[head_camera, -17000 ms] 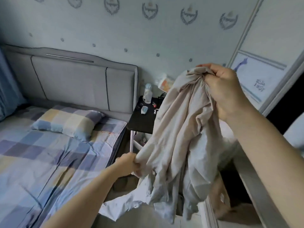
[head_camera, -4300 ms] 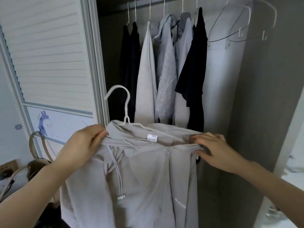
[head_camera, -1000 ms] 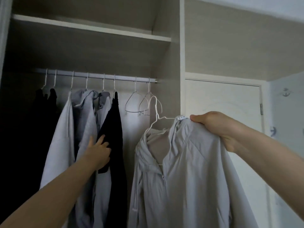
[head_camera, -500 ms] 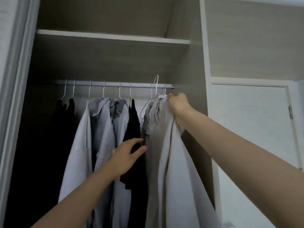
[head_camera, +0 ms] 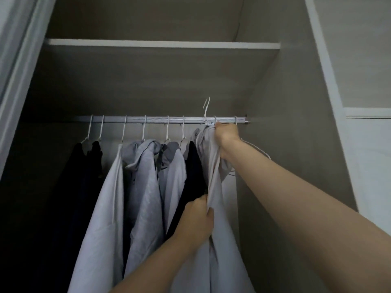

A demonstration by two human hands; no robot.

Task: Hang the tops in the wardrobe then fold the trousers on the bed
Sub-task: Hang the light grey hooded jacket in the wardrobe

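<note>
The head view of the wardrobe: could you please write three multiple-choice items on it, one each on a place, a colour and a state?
1. Where does the right hand grip the light grey jacket?
A. at its collar, just below the rail
B. at its hem
C. at a sleeve cuff

2. What colour is the garment hanging just left of that jacket?
A. red
B. black
C. yellow

3. What is the left hand doing?
A. hanging open at the side
B. pinching a fold of the jacket
C. pressing flat on the shelf

Answers: 1 A, the fist sits at the jacket's top under the rail; 2 B, the neighbouring cloth is black; 3 B, its fingers are curled round the grey cloth.
</note>
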